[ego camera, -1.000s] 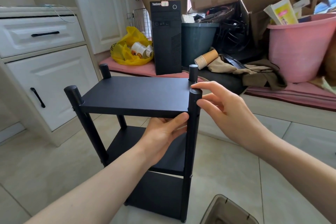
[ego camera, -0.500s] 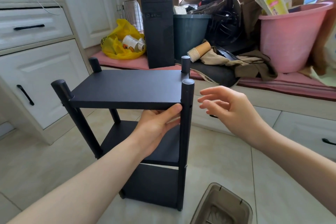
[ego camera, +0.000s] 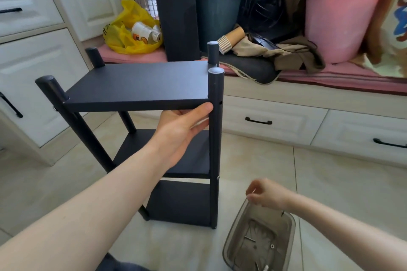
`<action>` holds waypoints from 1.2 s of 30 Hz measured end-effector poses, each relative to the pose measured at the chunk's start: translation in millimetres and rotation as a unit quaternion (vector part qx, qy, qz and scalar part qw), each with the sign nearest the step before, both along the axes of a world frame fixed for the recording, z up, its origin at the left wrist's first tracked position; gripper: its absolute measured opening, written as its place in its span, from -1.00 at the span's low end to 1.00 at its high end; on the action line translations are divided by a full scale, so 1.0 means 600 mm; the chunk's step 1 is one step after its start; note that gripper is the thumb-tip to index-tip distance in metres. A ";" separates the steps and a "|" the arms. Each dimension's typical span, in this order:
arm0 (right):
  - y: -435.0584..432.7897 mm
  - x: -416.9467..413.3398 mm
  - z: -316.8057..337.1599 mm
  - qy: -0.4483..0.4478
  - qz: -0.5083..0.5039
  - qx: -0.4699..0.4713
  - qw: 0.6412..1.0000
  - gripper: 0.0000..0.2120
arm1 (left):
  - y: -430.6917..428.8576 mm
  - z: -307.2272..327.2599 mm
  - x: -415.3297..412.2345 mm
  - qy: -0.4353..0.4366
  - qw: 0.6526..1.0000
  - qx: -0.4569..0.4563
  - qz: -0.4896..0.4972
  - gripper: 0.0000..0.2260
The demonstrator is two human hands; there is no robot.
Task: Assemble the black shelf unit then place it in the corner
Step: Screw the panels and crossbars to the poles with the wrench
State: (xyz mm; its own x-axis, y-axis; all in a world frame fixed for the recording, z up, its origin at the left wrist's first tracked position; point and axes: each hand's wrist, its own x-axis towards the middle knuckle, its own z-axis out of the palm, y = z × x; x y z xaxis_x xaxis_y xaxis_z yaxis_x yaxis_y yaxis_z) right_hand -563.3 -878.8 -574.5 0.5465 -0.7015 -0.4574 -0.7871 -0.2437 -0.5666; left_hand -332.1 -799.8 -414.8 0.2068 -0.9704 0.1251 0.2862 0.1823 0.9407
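Now left hand grips black shelf unit top board; right hand over tray, fingers curled, hold unclear.

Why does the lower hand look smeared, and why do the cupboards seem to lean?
Head view: the right hand is motion-blurred above the plastic tray, while the left hand gripping the top shelf is sharp; same head view: the wide lens bows the white cabinet at the edge, and light glares pale on the post cap.

Single head-worn wide-angle view; faces forward and down; close, slightly above shelf unit top.
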 end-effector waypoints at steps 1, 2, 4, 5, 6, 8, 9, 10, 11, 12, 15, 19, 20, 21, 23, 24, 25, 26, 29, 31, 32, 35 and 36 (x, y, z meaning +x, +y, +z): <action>0.004 0.004 -0.024 0.021 -0.003 0.006 1.000 -0.83 | 0.000 0.001 -0.001 0.000 1.000 0.001 0.002 -0.57; 0.010 0.008 -0.047 0.047 -0.005 0.007 0.999 -0.78 | 0.000 0.002 -0.002 0.001 1.000 0.004 0.004 -0.57; 0.022 0.017 -0.086 0.096 -0.009 0.020 0.995 -0.73 | 0.001 0.004 -0.003 0.003 1.000 0.009 0.009 -0.57; 0.028 0.020 -0.103 0.112 -0.012 0.041 0.993 -0.72 | 0.001 0.005 -0.003 0.002 1.000 0.010 0.010 -0.59; 0.035 0.023 -0.118 0.124 -0.017 0.067 0.990 -0.72 | 0.002 0.005 -0.003 0.001 1.000 0.011 0.010 -0.63; 0.049 0.027 -0.151 0.134 -0.037 0.109 0.984 -0.70 | 0.003 0.004 -0.003 -0.001 1.000 0.008 0.005 -0.71; 0.056 0.030 -0.167 0.134 -0.047 0.122 0.982 -0.67 | 0.004 0.003 -0.002 -0.002 1.000 0.005 0.002 -0.71; 0.063 0.031 -0.182 0.133 -0.059 0.132 0.981 -0.63 | 0.005 0.002 -0.001 -0.004 1.000 0.004 -0.001 -0.71; 0.070 0.033 -0.196 0.128 -0.073 0.142 0.979 -0.57 | 0.006 0.002 -0.001 -0.005 1.000 0.003 -0.004 -0.71; 0.077 0.035 -0.209 0.121 -0.088 0.151 0.977 -0.50 | 0.006 0.001 0.000 -0.008 1.000 0.002 -0.005 -0.72; 0.094 0.047 -0.240 0.094 -0.120 0.162 0.975 -0.33 | 0.010 0.000 0.001 -0.015 1.000 -0.001 -0.014 -0.80; 0.110 0.064 -0.266 0.078 -0.139 0.149 0.976 -0.13 | 0.014 -0.001 0.001 -0.024 1.000 -0.003 -0.018 -0.86; 0.114 0.068 -0.270 0.076 -0.140 0.145 0.977 -0.10 | 0.014 -0.001 0.001 -0.026 1.000 -0.002 -0.018 -0.86; 0.115 0.072 -0.273 0.074 -0.141 0.140 0.977 -0.10 | 0.015 -0.001 0.001 -0.027 0.999 -0.002 -0.019 -0.85; 0.116 0.077 -0.276 0.073 -0.142 0.135 0.978 -0.15 | 0.016 -0.001 0.001 -0.029 0.999 -0.003 -0.020 -0.84; 0.115 0.079 -0.276 0.072 -0.140 0.135 0.978 -0.17 | 0.016 -0.001 0.001 -0.031 0.999 -0.003 -0.020 -0.84; 0.115 0.080 -0.277 0.071 -0.133 0.141 0.978 -0.19 | 0.017 0.000 0.001 -0.032 0.999 -0.002 -0.021 -0.83; 0.115 0.081 -0.278 0.070 -0.121 0.147 0.979 -0.19 | 0.017 0.000 0.002 -0.031 0.999 -0.001 -0.020 -0.82; 0.115 0.080 -0.280 0.069 -0.079 0.159 0.982 -0.19 | 0.016 0.000 0.002 -0.030 0.999 0.003 -0.016 -0.75; 0.112 0.077 -0.282 0.059 -0.065 0.172 0.981 -0.19 | 0.017 0.000 0.001 -0.028 0.999 0.005 -0.015 -0.75; 0.109 0.075 -0.282 0.049 -0.065 0.185 0.979 -0.19 | 0.017 0.001 0.000 -0.028 1.000 0.006 -0.014 -0.76; 0.094 0.067 -0.280 0.016 -0.096 0.203 0.974 -0.33 | 0.018 0.001 -0.002 -0.029 0.999 0.007 -0.013 -0.82; 0.088 0.063 -0.283 0.008 -0.117 0.197 0.973 -0.41 | 0.018 0.001 -0.003 -0.029 0.999 0.008 -0.012 -0.85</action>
State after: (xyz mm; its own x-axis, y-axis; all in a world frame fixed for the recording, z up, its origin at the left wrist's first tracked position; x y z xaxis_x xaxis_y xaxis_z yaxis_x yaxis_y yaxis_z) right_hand -525.7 -825.9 -744.3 0.3824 -0.5747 -0.7235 -0.8050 0.1773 -0.5662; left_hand -333.6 -788.9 -413.9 0.1758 -0.9769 0.1216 0.2350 0.1616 0.9585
